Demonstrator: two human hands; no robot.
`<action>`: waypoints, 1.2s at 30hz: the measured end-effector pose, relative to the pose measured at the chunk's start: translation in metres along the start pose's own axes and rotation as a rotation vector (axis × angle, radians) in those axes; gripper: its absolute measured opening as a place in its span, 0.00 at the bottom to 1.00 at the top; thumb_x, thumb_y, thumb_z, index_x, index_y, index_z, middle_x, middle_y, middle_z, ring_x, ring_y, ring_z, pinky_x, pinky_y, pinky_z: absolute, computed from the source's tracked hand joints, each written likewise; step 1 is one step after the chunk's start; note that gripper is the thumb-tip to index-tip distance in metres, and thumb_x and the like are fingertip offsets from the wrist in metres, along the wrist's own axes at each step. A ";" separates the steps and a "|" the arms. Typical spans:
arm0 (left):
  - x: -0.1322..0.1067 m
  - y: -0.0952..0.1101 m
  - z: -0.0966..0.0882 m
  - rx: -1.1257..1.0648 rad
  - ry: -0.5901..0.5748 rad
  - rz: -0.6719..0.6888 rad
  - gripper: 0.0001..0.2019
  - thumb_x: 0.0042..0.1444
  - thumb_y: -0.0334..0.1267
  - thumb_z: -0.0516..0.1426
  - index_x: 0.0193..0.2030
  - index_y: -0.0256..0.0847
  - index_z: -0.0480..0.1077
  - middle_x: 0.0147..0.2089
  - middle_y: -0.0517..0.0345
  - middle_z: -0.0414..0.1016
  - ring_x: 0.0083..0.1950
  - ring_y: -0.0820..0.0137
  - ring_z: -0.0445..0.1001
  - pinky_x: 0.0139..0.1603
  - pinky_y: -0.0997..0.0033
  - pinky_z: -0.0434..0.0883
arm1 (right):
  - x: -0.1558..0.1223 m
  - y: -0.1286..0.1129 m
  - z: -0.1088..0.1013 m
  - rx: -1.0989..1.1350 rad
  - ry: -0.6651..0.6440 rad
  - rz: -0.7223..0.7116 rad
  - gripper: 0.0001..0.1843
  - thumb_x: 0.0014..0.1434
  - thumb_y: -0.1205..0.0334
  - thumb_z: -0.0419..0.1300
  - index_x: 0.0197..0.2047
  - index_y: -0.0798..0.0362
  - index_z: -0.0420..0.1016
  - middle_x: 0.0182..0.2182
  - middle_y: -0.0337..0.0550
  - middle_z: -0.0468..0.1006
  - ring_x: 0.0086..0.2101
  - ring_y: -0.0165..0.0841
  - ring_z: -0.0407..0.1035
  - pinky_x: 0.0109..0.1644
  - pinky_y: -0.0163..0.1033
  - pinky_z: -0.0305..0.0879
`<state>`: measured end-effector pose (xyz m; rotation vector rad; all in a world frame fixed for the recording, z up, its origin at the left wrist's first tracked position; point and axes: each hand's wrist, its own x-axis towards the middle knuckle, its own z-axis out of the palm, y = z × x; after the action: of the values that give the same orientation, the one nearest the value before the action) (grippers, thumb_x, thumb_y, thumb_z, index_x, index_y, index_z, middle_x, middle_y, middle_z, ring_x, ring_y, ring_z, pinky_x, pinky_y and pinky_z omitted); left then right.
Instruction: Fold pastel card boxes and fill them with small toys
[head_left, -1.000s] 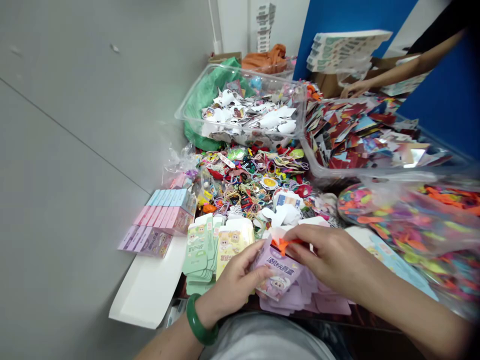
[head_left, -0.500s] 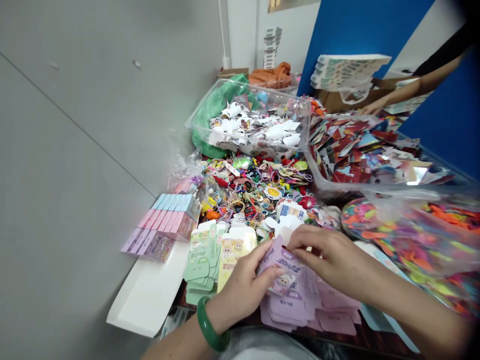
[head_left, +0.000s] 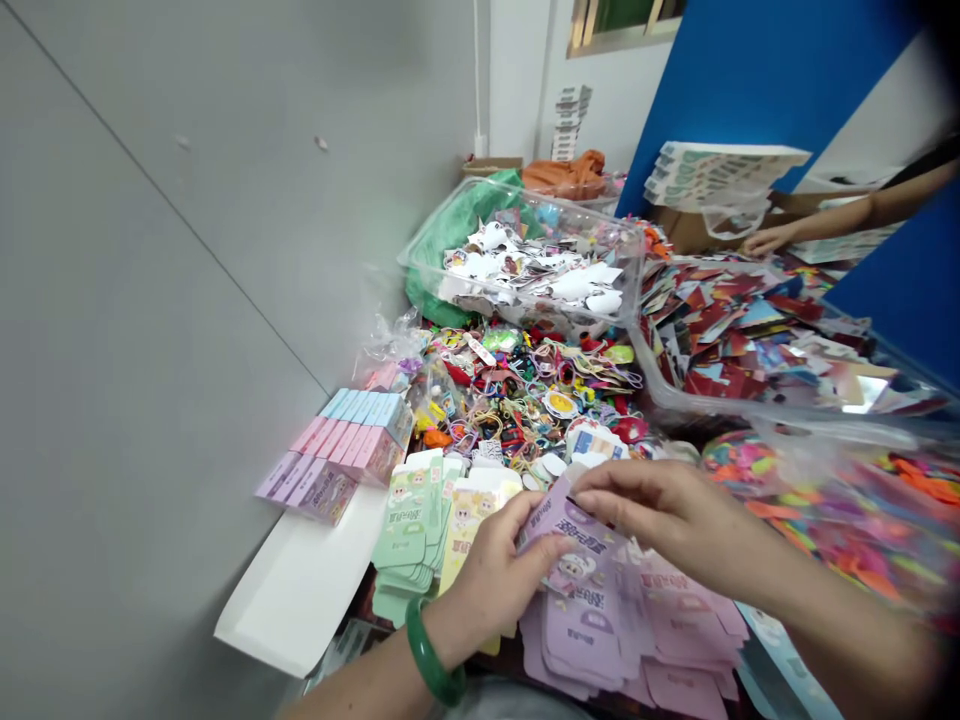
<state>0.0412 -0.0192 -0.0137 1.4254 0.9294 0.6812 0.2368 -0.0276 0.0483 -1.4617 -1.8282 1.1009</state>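
Presently the grey wall (head_left: 187, 300) is running along the left of the work area. Two clear bins are standing at the far side. The left bin (head_left: 420, 250) is holding white cut-out stickers, and the right bin (head_left: 660, 385) is holding red and mixed cards. A clear bag of coloured balloons (head_left: 862, 510) is lying to my right, just beside the right bin. A heap of hair ties and small trinkets (head_left: 532, 390) is spreading between the left bin and my hands. A white board (head_left: 300, 585) is lying flat against the wall, and a row of pink and blue boxes (head_left: 341, 450) is resting at its far end. Green flat cartons (head_left: 409, 510) and yellow flat cartons (head_left: 465, 515) are sitting in stacks side by side, just left of my hands. A loose pile of purple flat cartons (head_left: 637, 640) is lying nearest to me.

I am holding one purple carton (head_left: 574, 545) tilted just above that pile. My right grip (head_left: 660, 510) is pinching its upper edge with the fingertips. My left grip (head_left: 495, 580) is clasping its lower left side, thumb pressing on the printed face. A green bangle (head_left: 435, 665) is sitting on my left wrist.

A co-worker's hand (head_left: 765, 240) is resting on the far right, well apart from mine.
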 end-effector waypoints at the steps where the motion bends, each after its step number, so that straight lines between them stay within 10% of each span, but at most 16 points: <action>1: -0.001 0.000 -0.002 -0.005 0.002 -0.003 0.13 0.57 0.38 0.60 0.49 0.41 0.72 0.43 0.57 0.76 0.45 0.66 0.73 0.45 0.69 0.69 | 0.005 0.001 -0.004 0.004 0.004 -0.004 0.18 0.60 0.48 0.55 0.33 0.52 0.80 0.25 0.40 0.78 0.27 0.31 0.68 0.30 0.35 0.60; 6: -0.013 -0.006 -0.016 -0.027 0.017 -0.037 0.13 0.57 0.39 0.60 0.49 0.42 0.72 0.44 0.57 0.76 0.47 0.65 0.72 0.49 0.68 0.67 | 0.060 0.022 -0.017 -0.195 0.307 0.100 0.13 0.57 0.54 0.57 0.32 0.53 0.78 0.25 0.41 0.77 0.27 0.32 0.68 0.32 0.36 0.60; 15: -0.023 -0.008 -0.023 -0.028 -0.039 -0.071 0.15 0.54 0.42 0.63 0.48 0.41 0.73 0.41 0.57 0.76 0.45 0.66 0.72 0.49 0.68 0.67 | 0.149 0.066 0.031 -0.396 0.164 0.271 0.12 0.46 0.62 0.66 0.17 0.53 0.69 0.18 0.42 0.70 0.25 0.33 0.65 0.30 0.37 0.53; 27: -0.009 -0.002 -0.042 -0.181 0.105 -0.057 0.16 0.57 0.42 0.61 0.50 0.42 0.70 0.45 0.56 0.77 0.46 0.67 0.74 0.46 0.70 0.72 | 0.120 0.063 -0.038 0.046 0.160 0.191 0.18 0.47 0.46 0.62 0.29 0.53 0.73 0.16 0.32 0.60 0.19 0.26 0.51 0.23 0.35 0.48; 32: -0.001 0.003 -0.049 -0.160 0.177 -0.132 0.21 0.56 0.46 0.60 0.54 0.42 0.67 0.46 0.53 0.76 0.35 0.69 0.74 0.25 0.75 0.70 | 0.092 0.032 -0.057 0.077 0.145 0.084 0.16 0.46 0.48 0.65 0.28 0.54 0.76 0.19 0.35 0.65 0.22 0.26 0.53 0.26 0.36 0.49; 36: 0.002 0.006 -0.050 -0.131 0.140 -0.054 0.19 0.57 0.44 0.60 0.53 0.41 0.68 0.45 0.54 0.76 0.38 0.69 0.74 0.30 0.74 0.71 | 0.061 0.000 -0.066 0.065 0.014 -0.004 0.15 0.52 0.50 0.63 0.31 0.54 0.78 0.25 0.40 0.71 0.26 0.27 0.58 0.31 0.37 0.54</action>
<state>0.0001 0.0085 -0.0038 1.2456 1.0096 0.7946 0.2751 0.0487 0.0780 -1.4239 -1.7690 1.1347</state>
